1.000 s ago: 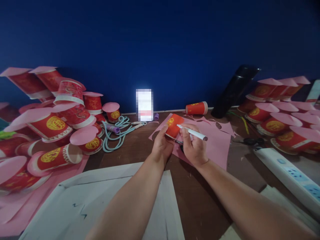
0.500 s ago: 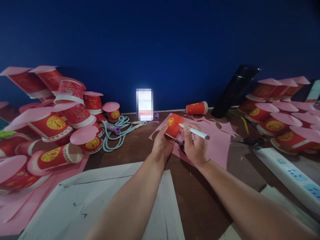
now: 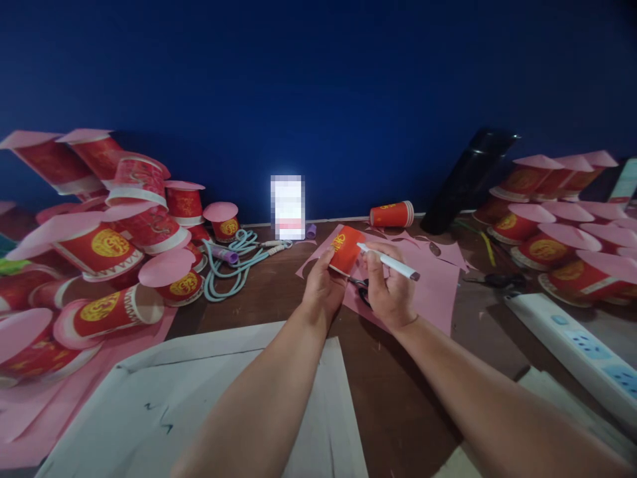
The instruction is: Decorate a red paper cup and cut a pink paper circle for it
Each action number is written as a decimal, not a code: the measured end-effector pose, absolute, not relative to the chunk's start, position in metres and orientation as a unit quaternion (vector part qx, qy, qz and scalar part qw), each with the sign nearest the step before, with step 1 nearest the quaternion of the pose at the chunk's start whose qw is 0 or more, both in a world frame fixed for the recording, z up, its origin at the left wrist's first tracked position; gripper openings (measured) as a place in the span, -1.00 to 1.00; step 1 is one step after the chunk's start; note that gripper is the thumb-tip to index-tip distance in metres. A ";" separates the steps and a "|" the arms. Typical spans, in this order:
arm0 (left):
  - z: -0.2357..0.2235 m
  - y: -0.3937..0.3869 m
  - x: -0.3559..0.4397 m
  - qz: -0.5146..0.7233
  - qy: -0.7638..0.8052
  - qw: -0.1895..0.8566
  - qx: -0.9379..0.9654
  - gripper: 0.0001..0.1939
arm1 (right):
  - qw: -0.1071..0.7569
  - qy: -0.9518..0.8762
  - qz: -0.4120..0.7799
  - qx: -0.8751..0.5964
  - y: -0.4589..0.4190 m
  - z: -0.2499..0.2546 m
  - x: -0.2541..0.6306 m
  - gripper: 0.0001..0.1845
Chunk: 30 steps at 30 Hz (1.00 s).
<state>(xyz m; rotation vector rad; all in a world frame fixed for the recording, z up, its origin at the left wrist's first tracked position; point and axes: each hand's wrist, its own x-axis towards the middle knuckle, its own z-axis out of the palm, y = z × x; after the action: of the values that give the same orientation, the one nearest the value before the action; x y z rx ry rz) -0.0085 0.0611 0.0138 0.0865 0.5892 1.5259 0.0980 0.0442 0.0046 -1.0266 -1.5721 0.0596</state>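
My left hand [image 3: 323, 289] grips a red paper cup [image 3: 346, 249] with a yellow emblem, held mouth-down on a sheet of pink paper [image 3: 428, 292]. My right hand [image 3: 391, 292] is closed round a white marker pen [image 3: 391, 261], its tip against the cup's side near the paper. Black scissors [image 3: 360, 287] lie on the pink paper just under my hands, partly hidden by them.
Red cups capped with pink paper discs are heaped at the left [image 3: 99, 245] and right [image 3: 547, 232]. A teal cord [image 3: 233, 262], a lying red cup [image 3: 392, 214], a black cylinder [image 3: 468, 179], a white power strip [image 3: 572, 345] and white sheets [image 3: 199, 405] surround the hands.
The marker has shifted slightly to the right along the cup. Otherwise the hands and the cup stay where they were.
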 end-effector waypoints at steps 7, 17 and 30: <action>0.011 0.061 -0.008 0.683 0.259 0.681 0.055 -0.79 | 0.581 -0.683 0.023 -0.442 0.046 0.002 0.098 -0.81; 0.011 0.061 -0.008 0.680 0.243 0.688 0.071 -0.80 | 0.586 -0.672 0.024 -0.453 0.047 0.004 0.098 -0.81; 0.012 0.062 -0.007 0.684 0.273 0.675 0.039 -0.82 | 0.608 -0.663 0.040 -0.435 0.044 0.008 0.099 -0.80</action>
<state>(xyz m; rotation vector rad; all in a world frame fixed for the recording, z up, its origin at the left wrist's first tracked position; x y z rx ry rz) -0.0074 0.0623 0.0116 0.0885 0.6148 1.5383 0.0987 0.0437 0.0076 -1.0060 -1.5313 0.0914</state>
